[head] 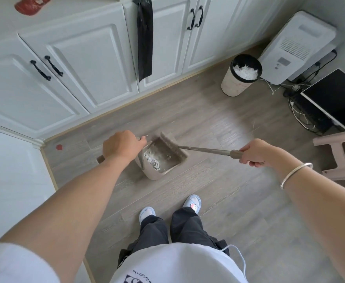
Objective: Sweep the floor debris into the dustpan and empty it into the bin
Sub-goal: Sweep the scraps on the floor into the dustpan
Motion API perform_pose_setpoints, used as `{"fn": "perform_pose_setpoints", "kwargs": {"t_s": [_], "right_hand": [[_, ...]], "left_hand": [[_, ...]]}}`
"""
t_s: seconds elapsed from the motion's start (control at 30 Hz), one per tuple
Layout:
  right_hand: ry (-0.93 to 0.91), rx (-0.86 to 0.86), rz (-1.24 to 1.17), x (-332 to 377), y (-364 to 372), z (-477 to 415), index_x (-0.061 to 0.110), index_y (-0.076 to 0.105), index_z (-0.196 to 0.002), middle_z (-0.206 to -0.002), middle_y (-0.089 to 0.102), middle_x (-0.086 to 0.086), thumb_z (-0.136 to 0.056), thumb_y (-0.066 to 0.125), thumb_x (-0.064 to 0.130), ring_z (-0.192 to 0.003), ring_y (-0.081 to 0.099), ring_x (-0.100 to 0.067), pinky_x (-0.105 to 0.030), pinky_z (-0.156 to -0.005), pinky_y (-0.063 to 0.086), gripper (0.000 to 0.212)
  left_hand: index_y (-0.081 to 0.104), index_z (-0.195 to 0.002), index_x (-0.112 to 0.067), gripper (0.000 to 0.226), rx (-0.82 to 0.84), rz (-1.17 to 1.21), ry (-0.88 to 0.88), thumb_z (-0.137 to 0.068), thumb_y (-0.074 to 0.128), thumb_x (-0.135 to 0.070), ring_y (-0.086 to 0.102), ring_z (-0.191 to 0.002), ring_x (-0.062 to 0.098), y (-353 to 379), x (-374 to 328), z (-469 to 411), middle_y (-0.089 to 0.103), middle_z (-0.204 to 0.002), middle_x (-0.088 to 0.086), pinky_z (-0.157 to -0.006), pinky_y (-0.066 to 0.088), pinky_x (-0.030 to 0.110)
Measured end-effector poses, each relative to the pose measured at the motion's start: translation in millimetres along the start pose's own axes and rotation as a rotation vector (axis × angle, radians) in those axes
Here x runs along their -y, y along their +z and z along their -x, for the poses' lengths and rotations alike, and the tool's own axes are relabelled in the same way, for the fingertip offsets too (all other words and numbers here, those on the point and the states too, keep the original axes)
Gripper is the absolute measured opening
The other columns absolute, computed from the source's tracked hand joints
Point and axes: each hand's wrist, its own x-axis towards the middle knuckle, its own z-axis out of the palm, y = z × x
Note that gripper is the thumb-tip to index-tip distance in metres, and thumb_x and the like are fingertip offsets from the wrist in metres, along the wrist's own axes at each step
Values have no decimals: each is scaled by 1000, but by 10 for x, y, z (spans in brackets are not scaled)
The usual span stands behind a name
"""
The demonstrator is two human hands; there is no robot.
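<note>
Grey wood floor (208, 119), dustpan (168, 160), bin (233, 83), stool (334, 158)

Arms extended; left hand (122, 147), right hand (253, 153) clenched.

We stood in a home kitchen: white cabinets (82, 64) beyond our left hand (120, 147), a bin (231, 84) and appliance (298, 45) beyond our right hand (253, 152).

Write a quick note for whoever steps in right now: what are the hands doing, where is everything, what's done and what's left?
Hands: left hand grips the dustpan handle; right hand grips the broom stick.
The dustpan sits at the floor with white shredded debris inside, broom head at its mouth.
The bin stands by the cabinets, ahead and right, white shreds in it.
Done: debris is in the pan. Left: carry it over and tip it into the bin.
</note>
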Motion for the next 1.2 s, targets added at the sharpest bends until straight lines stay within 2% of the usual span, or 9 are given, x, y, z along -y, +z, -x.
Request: {"fn": "perform_pose_setpoints", "kwargs": {"t_s": [0.07, 0.2, 0.33, 0.47, 0.6, 0.67, 0.87, 1.03, 1.2], "right_hand": [[-4, -29, 16, -28, 82, 4, 1, 71, -110, -69, 58, -11, -80, 62, -4, -51, 50, -19, -22, -45, 42, 32], [10, -102, 54, -50, 292, -24, -2, 70, -106, -70, 64, -11, -85, 62, 10, -59, 57, -22, -29, -65, 55, 25], [-1, -113, 31, 11, 631, -31, -2, 69, -104, -63, 61, -8, -92, 55, 20, -47, 55, -17, -26, -52, 53, 28], [-51, -32, 27, 161, 985, 6, -3, 68, -106, -65, 63, -9, -91, 53, 15, -57, 60, -22, -34, -69, 59, 28], [-77, 105, 18, 353, 1138, 81, 0, 67, -113, -69, 63, -7, -87, 59, 9, -50, 56, -15, -24, -54, 53, 28], [-104, 134, 14, 411, 1082, 131, 1, 68, -114, -74, 62, -8, -85, 61, 5, -54, 54, -16, -22, -54, 49, 30], [-103, 38, -45, 482, 665, 334, -4, 70, -110, -77, 59, -12, -81, 62, 0, -55, 49, -19, -22, -46, 38, 30], [-122, -49, -25, 506, 390, 382, -5, 73, -104, -73, 57, -13, -80, 61, 1, -61, 50, -24, -24, -48, 38, 28], [-61, -146, -172, 416, 15, 100, -8, 72, -102, -73, 60, -14, -80, 62, 3, -64, 53, -26, -29, -60, 46, 26]], "left_hand": [[40, -44, -14, 60, 0, -2, -5, -88, 47, -54, 47, -44, 19, 14, 128, 33, 49, -46, 1, -45, 24, 23], [47, -49, -11, 60, -20, -6, -17, -88, 46, -56, 45, -45, 19, 47, 370, 70, 50, -49, 3, -45, 26, 23], [41, -45, -12, 61, 2, -30, 5, -88, 46, -56, 48, -44, 20, 59, 526, 100, 50, -47, 2, -45, 29, 22], [38, -44, -14, 62, 16, -20, 3, -88, 46, -56, 45, -44, 20, 54, 642, 133, 45, -46, 1, -46, 28, 23], [38, -44, -15, 61, 19, -13, 2, -88, 44, -57, 44, -45, 20, 55, 598, 148, 45, -48, 0, -46, 29, 24], [39, -45, -16, 60, 25, -4, -6, -88, 43, -59, 46, -46, 21, 45, 586, 157, 47, -49, 0, -46, 29, 24], [48, -49, -12, 62, 4, 44, -49, -89, 42, -59, 49, -46, 18, -45, 572, 159, 53, -51, 1, -43, 27, 23], [54, -56, -12, 59, -13, 83, -62, -88, 42, -59, 48, -53, 22, -204, 450, -33, 51, -57, 1, -48, 29, 26], [47, -57, -17, 52, -19, 116, -55, -87, 44, -60, 51, -69, 28, -326, 128, -289, 52, -66, 3, -62, 39, 31]]}}
